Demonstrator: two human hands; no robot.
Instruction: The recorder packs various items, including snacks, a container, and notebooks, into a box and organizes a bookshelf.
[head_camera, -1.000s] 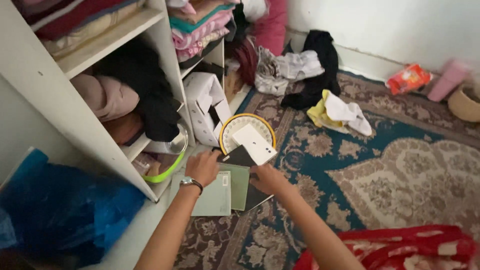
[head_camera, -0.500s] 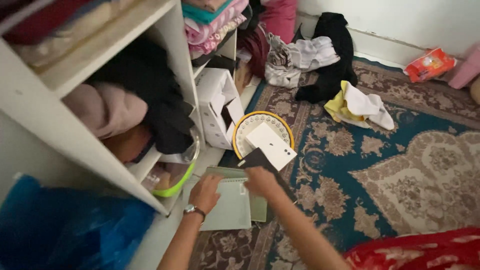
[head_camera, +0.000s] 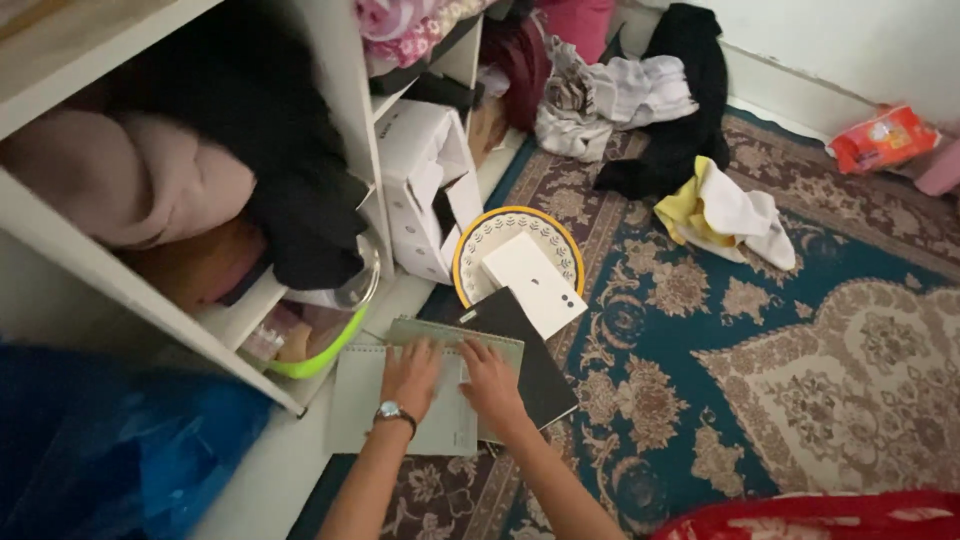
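Both our hands, left hand (head_camera: 408, 374) and right hand (head_camera: 490, 378), press flat, fingers spread, on the pale green notebooks (head_camera: 440, 400); beyond them a black book (head_camera: 520, 345), white box (head_camera: 533, 285) and yellow-rimmed plate (head_camera: 478, 235) crowd the shelf's (head_camera: 345, 140) foot.

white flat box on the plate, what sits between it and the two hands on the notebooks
In the head view, a black notebook lies between the white box and the hands. The right hand and left hand press flat on the pale green notebooks beside it.

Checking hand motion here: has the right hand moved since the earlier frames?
Yes. The right hand came off the black notebook, left onto the green notebooks, judged against the plate.
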